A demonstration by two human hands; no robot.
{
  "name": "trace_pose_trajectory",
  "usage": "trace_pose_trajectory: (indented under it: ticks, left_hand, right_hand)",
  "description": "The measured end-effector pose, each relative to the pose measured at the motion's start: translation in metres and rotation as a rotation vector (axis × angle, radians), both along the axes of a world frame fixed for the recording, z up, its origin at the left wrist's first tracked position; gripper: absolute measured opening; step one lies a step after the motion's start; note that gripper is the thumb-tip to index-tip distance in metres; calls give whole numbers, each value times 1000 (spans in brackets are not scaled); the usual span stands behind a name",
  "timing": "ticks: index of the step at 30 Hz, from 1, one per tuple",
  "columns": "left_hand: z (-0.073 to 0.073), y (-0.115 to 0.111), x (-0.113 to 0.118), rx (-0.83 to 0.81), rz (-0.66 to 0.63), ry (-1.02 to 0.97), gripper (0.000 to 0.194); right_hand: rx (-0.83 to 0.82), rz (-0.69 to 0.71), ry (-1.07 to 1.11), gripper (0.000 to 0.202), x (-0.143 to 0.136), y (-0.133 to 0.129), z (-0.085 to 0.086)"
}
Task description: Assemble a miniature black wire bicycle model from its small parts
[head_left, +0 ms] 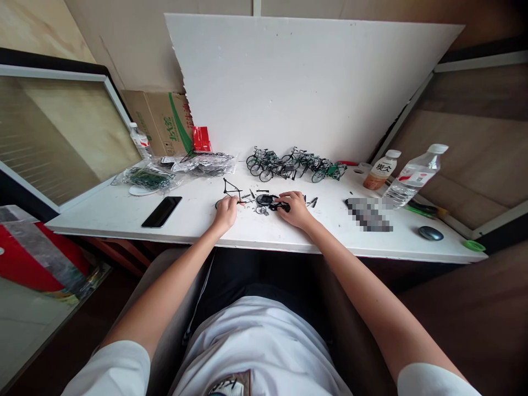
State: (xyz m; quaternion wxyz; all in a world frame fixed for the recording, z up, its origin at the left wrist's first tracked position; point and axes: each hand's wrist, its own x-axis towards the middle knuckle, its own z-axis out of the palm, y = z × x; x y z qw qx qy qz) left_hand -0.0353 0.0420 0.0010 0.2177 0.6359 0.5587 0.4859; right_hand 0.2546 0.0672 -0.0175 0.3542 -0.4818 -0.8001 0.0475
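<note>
White shirt (264, 341), hands (226, 213) beyond, black bicycle parts (264, 199) between them.

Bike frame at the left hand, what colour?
Black; the bike frame shows in the head view, the only one here.

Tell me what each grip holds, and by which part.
Left grip: a thin black frame, apparently by its lower edge. Right grip: whether it holds anything cannot be told.
</note>
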Motion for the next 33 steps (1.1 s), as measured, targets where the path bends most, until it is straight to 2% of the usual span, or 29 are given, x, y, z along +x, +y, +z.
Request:
trace_pose_trajectory:
  ticks: [4,20,33]
  left_hand:
    - [-1,0,0,6,0,9,49]
    - [-3,2,-3,4,22,-10,49]
    - [-2,3,-2,-2,34,2,48]
  right_hand:
    - [16,-5,6,22,1,2,-2]
    - [14,-99,122,24,-1,-1,6]
    - [22,-161,161,25,0,2,2]
